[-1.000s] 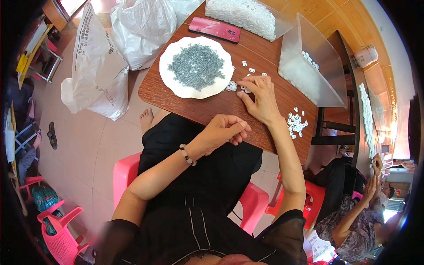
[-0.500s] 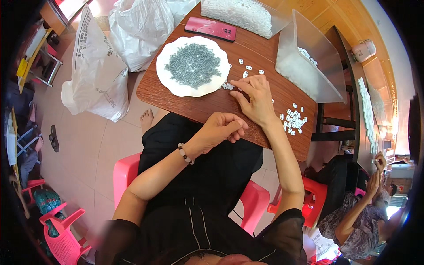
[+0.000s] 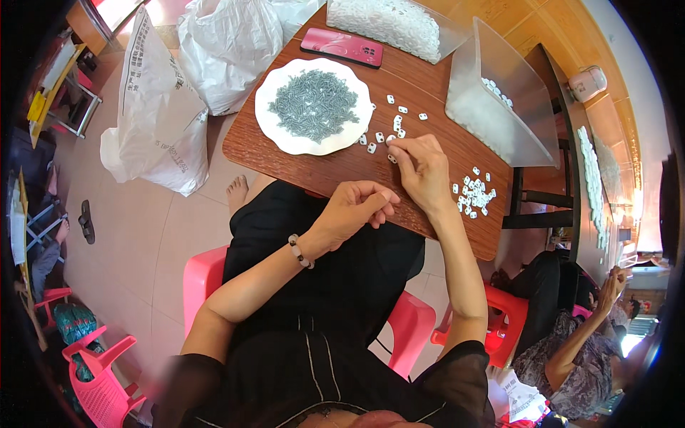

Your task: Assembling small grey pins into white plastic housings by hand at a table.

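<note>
Black lettering (image 3: pixel 132 70) on white sack (image 3: pixel 153 128), left of white pieces (image 3: pixel 372 148).

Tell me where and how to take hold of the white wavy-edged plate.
The white plate is probably best held by its bare near rim, coming from the near side: the heap of grey pieces stops short of that wavy edge, while small white pieces lie by its right side. Keep it level.

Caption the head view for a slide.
Right hand at white pieces beside a plate of grey pins; left hand near the table.
</note>
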`<state>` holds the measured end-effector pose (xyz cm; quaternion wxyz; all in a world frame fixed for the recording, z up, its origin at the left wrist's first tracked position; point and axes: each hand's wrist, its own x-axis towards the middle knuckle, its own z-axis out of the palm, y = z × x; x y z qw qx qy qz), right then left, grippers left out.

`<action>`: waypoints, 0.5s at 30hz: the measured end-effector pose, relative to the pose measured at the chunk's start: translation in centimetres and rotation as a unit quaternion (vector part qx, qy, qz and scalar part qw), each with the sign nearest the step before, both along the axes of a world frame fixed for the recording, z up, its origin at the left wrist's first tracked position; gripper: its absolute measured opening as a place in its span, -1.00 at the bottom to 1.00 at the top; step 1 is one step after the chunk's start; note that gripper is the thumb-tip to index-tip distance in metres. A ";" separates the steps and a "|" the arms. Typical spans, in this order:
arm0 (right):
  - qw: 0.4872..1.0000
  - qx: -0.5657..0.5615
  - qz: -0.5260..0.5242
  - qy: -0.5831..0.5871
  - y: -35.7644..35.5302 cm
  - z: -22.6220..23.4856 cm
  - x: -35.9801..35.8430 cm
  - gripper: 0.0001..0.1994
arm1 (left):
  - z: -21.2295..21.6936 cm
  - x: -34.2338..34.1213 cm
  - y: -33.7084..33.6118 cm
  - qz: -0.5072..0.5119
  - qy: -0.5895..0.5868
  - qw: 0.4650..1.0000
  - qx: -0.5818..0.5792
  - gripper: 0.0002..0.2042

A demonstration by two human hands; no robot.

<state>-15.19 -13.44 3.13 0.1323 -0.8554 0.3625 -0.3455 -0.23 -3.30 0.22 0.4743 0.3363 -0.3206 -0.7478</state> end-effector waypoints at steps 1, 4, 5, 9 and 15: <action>0.999 0.031 -0.002 -0.016 0.5 0.2 -0.4 -0.86 | 0.2 -0.2 0.3 0.037 -0.016 0.999 -0.004 -0.79; 0.996 0.079 0.035 0.016 3.2 2.6 -0.9 -0.86 | 0.9 0.0 0.7 0.097 -0.044 0.994 -0.011 -0.81; 0.994 0.081 0.064 0.036 3.8 3.2 -1.4 -0.83 | 1.2 0.1 0.8 0.117 -0.055 0.992 -0.017 -0.82; 0.976 0.209 0.063 -0.013 6.7 4.3 -1.6 -0.71 | 1.3 0.6 1.1 0.072 -0.083 0.993 -0.051 -0.78; 0.955 0.282 0.086 -0.025 7.2 3.5 -3.1 -0.75 | 1.4 1.2 1.4 -0.026 -0.023 0.999 -0.016 -0.78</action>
